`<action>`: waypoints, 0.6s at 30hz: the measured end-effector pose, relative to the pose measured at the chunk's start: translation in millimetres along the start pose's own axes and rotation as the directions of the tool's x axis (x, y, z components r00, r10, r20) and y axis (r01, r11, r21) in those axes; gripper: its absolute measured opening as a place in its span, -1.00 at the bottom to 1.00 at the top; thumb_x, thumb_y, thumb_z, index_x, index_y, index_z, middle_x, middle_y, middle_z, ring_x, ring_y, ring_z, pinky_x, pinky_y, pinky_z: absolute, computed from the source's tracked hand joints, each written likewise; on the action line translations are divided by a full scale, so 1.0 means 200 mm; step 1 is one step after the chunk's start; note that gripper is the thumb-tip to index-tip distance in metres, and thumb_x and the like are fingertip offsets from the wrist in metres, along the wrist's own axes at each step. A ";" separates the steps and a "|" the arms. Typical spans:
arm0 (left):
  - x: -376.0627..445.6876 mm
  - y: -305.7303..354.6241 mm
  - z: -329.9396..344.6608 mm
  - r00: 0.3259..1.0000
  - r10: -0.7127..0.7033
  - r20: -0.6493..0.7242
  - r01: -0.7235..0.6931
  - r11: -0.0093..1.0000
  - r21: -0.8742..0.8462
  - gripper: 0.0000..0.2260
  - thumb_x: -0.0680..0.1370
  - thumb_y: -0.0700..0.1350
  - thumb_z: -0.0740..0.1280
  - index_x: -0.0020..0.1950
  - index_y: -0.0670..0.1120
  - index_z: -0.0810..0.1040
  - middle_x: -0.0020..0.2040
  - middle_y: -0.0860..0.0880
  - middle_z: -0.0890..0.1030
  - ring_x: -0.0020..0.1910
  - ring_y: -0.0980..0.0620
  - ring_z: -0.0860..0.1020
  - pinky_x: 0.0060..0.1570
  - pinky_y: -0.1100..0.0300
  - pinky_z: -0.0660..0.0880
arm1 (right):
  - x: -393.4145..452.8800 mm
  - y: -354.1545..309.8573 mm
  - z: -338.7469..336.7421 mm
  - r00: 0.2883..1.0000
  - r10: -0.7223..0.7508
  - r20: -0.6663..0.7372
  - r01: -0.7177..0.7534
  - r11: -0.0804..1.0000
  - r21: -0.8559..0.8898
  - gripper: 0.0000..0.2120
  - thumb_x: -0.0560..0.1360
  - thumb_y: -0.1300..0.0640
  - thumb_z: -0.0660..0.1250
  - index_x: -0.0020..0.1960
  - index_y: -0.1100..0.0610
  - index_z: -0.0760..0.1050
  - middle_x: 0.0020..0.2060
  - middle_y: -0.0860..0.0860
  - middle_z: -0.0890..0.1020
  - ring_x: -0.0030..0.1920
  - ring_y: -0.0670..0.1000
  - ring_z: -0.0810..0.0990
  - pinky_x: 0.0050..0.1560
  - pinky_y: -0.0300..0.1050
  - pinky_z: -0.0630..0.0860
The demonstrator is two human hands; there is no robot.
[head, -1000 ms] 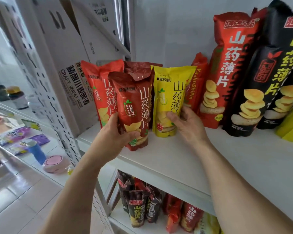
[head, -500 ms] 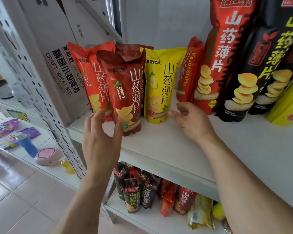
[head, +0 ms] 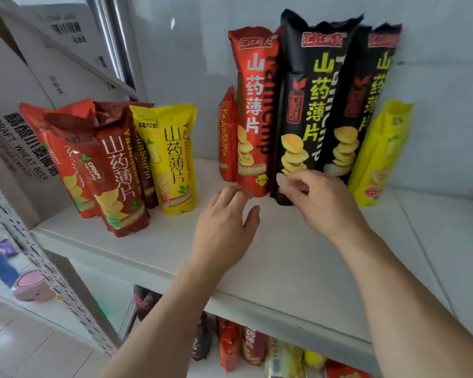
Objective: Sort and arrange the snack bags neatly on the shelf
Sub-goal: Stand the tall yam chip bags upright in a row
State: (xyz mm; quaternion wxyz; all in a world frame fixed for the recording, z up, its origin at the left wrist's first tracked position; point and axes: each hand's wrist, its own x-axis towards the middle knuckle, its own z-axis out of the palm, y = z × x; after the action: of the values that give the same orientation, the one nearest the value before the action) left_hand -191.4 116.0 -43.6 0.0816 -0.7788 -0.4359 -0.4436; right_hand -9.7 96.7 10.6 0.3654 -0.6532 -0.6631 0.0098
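Head view looks down on a white shelf [head: 298,257] carrying two clusters of snack bags with a bare gap between them. On the left stand an orange-red bag [head: 63,159], a dark red bag [head: 115,173] in front of it tilted leftward, a brown bag [head: 144,159] mostly hidden behind, and a short yellow bag [head: 175,156] upright just beside them. On the right, against the wall, stand a small red bag [head: 227,140], a tall red bag [head: 253,113], a tall black bag [head: 309,105], a second black bag [head: 366,99] partly behind it, and a leaning yellow bag [head: 380,156] at the far end. The left hand [head: 227,227] hovers over the shelf with fingers spread and relaxed, its grip released, fingertips near the base of the tall red bag; whether they touch it I cannot tell. The right hand [head: 320,203] sits at the foot of the tall black bag, fingers curled toward its lower front; whether that grip is grasping the bag I cannot tell. More bags [head: 246,347] fill the lower shelf, and a white carton [head: 19,110] stands at far left
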 end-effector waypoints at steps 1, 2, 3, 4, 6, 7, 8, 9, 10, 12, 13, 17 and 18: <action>0.03 0.07 0.04 1.000 -0.005 0.026 0.005 1.000 -0.017 -0.70 0.56 0.03 0.26 0.10 -0.15 0.62 0.07 -0.08 0.63 -0.01 -0.12 0.62 -0.12 0.09 0.55 | 0.00 0.06 -0.04 0.999 0.020 -0.032 -0.019 1.000 0.015 -0.73 0.56 -0.04 0.35 0.17 0.07 0.60 0.06 -0.03 0.68 0.08 0.02 0.63 0.05 0.01 0.56; 0.06 0.13 0.08 0.999 -0.019 0.047 0.020 0.999 -0.032 -0.72 0.57 0.02 0.29 0.12 -0.13 0.62 0.08 -0.06 0.63 0.01 -0.10 0.61 -0.12 0.14 0.51 | 0.00 0.11 -0.09 0.997 0.044 -0.068 -0.042 0.999 0.029 -0.75 0.55 -0.04 0.35 0.15 0.07 0.61 0.03 -0.03 0.69 0.05 0.02 0.63 0.04 0.01 0.57; 0.09 0.18 0.11 0.997 -0.042 0.066 0.045 0.998 -0.051 -0.74 0.58 0.01 0.33 0.16 -0.12 0.61 0.12 -0.04 0.61 0.05 -0.08 0.60 -0.10 0.20 0.45 | 0.00 0.16 -0.13 0.992 0.074 -0.106 -0.069 0.997 0.045 -0.75 0.55 -0.04 0.35 0.14 0.07 0.62 0.01 -0.03 0.70 0.04 0.02 0.64 0.03 -0.01 0.56; 0.12 0.21 0.14 0.994 -0.073 0.079 0.079 0.994 -0.074 -0.74 0.58 -0.01 0.35 0.20 -0.11 0.60 0.16 -0.02 0.60 0.09 -0.05 0.58 -0.06 0.24 0.40 | 0.01 0.21 -0.17 0.984 0.111 -0.141 -0.102 0.993 0.067 -0.75 0.55 -0.04 0.35 0.13 0.07 0.62 0.00 -0.03 0.70 0.03 0.01 0.64 0.03 -0.04 0.55; 0.18 0.24 0.17 0.985 -0.153 0.077 0.162 0.980 -0.119 -0.73 0.59 -0.03 0.36 0.25 -0.10 0.58 0.23 0.01 0.56 0.16 -0.02 0.54 -0.01 0.26 0.36 | 0.03 0.31 -0.25 0.962 0.177 -0.206 -0.155 0.981 0.120 -0.75 0.55 -0.05 0.35 0.13 0.07 0.62 -0.02 -0.03 0.70 0.02 0.01 0.63 0.03 -0.09 0.53; 0.20 0.23 0.18 0.978 -0.199 0.062 0.206 0.968 -0.142 -0.73 0.59 -0.02 0.36 0.25 -0.09 0.57 0.25 0.02 0.55 0.17 -0.01 0.54 0.00 0.24 0.38 | 0.04 0.36 -0.28 0.951 0.202 -0.234 -0.171 0.974 0.146 -0.74 0.54 -0.06 0.36 0.13 0.07 0.61 -0.02 -0.02 0.69 0.02 0.02 0.63 0.03 -0.10 0.52; 0.23 0.23 0.19 0.969 -0.245 0.037 0.248 0.954 -0.165 -0.74 0.59 -0.02 0.35 0.24 -0.09 0.57 0.25 0.02 0.54 0.16 -0.01 0.54 0.00 0.21 0.41 | 0.06 0.40 -0.29 0.940 0.226 -0.254 -0.186 0.968 0.170 -0.73 0.53 -0.06 0.37 0.14 0.07 0.60 -0.02 0.00 0.69 0.01 0.04 0.64 0.03 -0.09 0.53; 0.26 0.23 0.19 0.958 -0.286 0.011 0.283 0.940 -0.189 -0.75 0.59 -0.02 0.35 0.23 -0.08 0.57 0.23 0.03 0.54 0.15 -0.02 0.55 -0.01 0.18 0.44 | 0.08 0.44 -0.30 0.929 0.246 -0.275 -0.195 0.960 0.200 -0.71 0.52 -0.08 0.38 0.14 0.07 0.59 -0.02 0.00 0.68 0.00 0.06 0.64 0.03 -0.03 0.56; 0.28 0.23 0.19 0.951 -0.311 -0.007 0.303 0.930 -0.207 -0.77 0.59 -0.02 0.34 0.21 -0.07 0.57 0.21 0.04 0.54 0.14 -0.01 0.55 -0.01 0.16 0.46 | 0.10 0.46 -0.30 0.914 0.271 -0.301 -0.207 0.952 0.226 -0.69 0.50 -0.10 0.39 0.15 0.06 0.57 -0.01 -0.01 0.66 0.00 0.08 0.63 0.01 0.07 0.59; 0.32 0.26 0.20 0.956 -0.292 -0.006 0.284 0.935 -0.213 -0.78 0.60 -0.02 0.33 0.21 -0.06 0.57 0.20 0.06 0.54 0.13 0.03 0.55 -0.01 0.18 0.44 | 0.14 0.49 -0.29 0.868 0.316 -0.383 -0.233 0.940 0.247 -0.62 0.47 -0.11 0.42 0.18 0.08 0.52 0.02 0.00 0.57 0.04 0.11 0.58 0.01 0.15 0.58; 0.34 0.29 0.21 0.966 -0.257 0.002 0.252 0.944 -0.212 -0.78 0.60 -0.03 0.33 0.21 -0.07 0.58 0.20 0.07 0.54 0.13 0.07 0.53 -0.01 0.22 0.41 | 0.15 0.50 -0.28 0.836 0.340 -0.432 -0.248 0.935 0.255 -0.57 0.45 -0.09 0.45 0.20 0.11 0.49 0.06 0.02 0.52 0.09 0.13 0.55 0.06 0.12 0.55; 0.40 0.39 0.27 0.984 -0.176 -0.015 0.167 0.954 -0.251 -0.80 0.61 -0.07 0.35 0.19 -0.09 0.61 0.19 0.08 0.56 0.11 0.18 0.48 -0.09 0.39 0.33 | 0.21 0.54 -0.24 0.768 0.418 -0.485 -0.289 0.902 0.321 -0.32 0.39 -0.04 0.53 0.39 0.17 0.34 0.31 0.17 0.38 0.33 0.18 0.35 0.21 -0.06 0.33; 0.41 0.40 0.28 0.984 -0.176 -0.027 0.163 0.950 -0.265 -0.81 0.60 -0.08 0.35 0.18 -0.09 0.62 0.18 0.07 0.57 0.11 0.17 0.49 -0.10 0.43 0.32 | 0.23 0.56 -0.23 0.776 0.422 -0.469 -0.289 0.899 0.330 -0.23 0.39 -0.04 0.53 0.45 0.17 0.26 0.38 0.17 0.34 0.38 0.18 0.30 0.28 -0.02 0.32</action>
State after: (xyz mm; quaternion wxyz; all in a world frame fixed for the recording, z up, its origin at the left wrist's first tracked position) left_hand -77.8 144.7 6.6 -0.0493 -0.7309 -0.4366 -0.5222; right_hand 114.4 130.8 11.6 0.6009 -0.6953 -0.3938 -0.0211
